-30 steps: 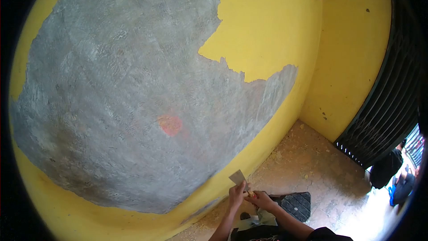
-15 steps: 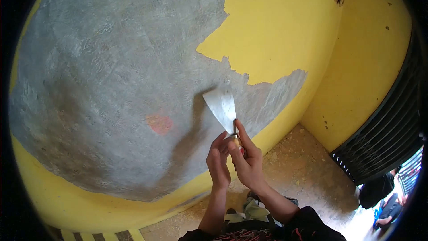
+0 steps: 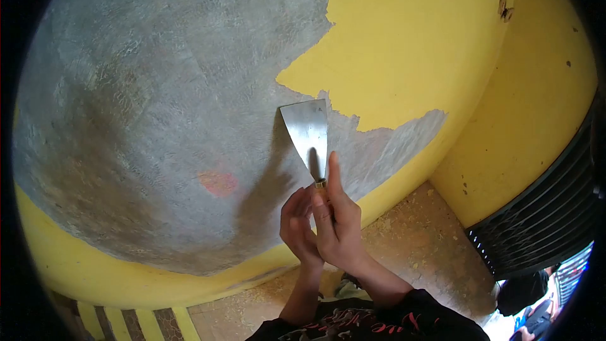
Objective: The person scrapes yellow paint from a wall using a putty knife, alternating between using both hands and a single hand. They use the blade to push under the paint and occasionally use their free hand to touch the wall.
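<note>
A scraper [image 3: 307,132] with a wide, flat metal blade points up toward the wall, its blade tip by the ragged edge of the yellow paint [image 3: 404,44]. My right hand [image 3: 341,224] is closed round its handle, with the index finger stretched up beside the blade. Pressed against it from the left, my left hand [image 3: 300,230] has its fingers curled in at the handle. Most of the handle is hidden by both hands. Behind the blade spreads bare grey wall [image 3: 170,88] with a pinkish-orange patch [image 3: 218,183].
Paint flakes lie scattered over the brown floor [image 3: 410,227] below. On the right are a yellow side wall [image 3: 524,126] and a dark slatted metal gate [image 3: 543,215]. Part of another person [image 3: 536,322] shows at the lower right. Yellow stripes [image 3: 117,323] run along the bottom left.
Both hands and the scraper have moved slightly left and up. The blade has turned more upright and its tip is nearer the yellow paint edge. The view has shifted a little.
</note>
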A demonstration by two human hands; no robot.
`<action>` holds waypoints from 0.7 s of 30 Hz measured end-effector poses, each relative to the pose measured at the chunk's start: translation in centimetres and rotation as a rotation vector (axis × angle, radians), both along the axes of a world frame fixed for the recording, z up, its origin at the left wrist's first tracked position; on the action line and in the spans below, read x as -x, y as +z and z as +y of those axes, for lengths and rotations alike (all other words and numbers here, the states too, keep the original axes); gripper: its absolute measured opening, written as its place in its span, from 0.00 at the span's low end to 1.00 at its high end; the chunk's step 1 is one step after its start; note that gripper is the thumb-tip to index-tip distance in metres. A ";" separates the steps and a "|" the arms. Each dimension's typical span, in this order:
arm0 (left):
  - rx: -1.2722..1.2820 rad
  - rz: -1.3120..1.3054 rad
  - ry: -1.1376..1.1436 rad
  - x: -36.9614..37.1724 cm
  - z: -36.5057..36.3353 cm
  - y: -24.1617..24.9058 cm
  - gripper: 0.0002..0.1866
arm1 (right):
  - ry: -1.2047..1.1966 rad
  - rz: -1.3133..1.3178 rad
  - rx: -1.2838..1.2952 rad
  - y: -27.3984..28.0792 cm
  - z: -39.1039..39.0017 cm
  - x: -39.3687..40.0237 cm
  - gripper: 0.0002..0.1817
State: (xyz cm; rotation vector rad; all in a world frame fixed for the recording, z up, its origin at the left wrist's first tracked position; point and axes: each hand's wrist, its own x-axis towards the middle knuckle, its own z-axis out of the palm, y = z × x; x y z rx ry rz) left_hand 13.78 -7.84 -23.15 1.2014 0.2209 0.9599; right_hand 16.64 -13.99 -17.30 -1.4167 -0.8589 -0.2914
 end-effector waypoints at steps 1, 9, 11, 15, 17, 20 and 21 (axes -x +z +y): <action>-0.030 -0.177 0.043 -0.1 -0.6 0.1 0.30 | 0.001 0.005 0.002 0.1 0.0 -0.2 0.27; -0.207 -0.335 0.131 -1.0 -0.2 1.6 0.28 | 0.092 -0.020 0.175 1.5 -0.6 -0.4 0.30; -0.206 -0.429 0.019 -1.5 0.4 1.9 0.27 | 0.100 0.016 0.175 1.9 -0.4 0.1 0.31; -0.206 -0.355 -0.184 0.0 -0.5 2.2 0.28 | 0.120 0.007 0.279 1.7 -1.0 0.5 0.32; 0.034 -0.376 -0.153 0.5 -2.3 2.8 0.28 | 0.114 0.045 0.341 2.0 -0.9 0.4 0.33; 0.070 -0.399 -0.196 -0.1 -1.1 3.0 0.27 | 0.099 -0.028 0.202 1.7 0.0 0.3 0.33; 0.130 -0.431 -0.266 -0.2 -0.7 2.9 0.27 | 0.054 -0.093 0.202 1.8 0.0 0.3 0.33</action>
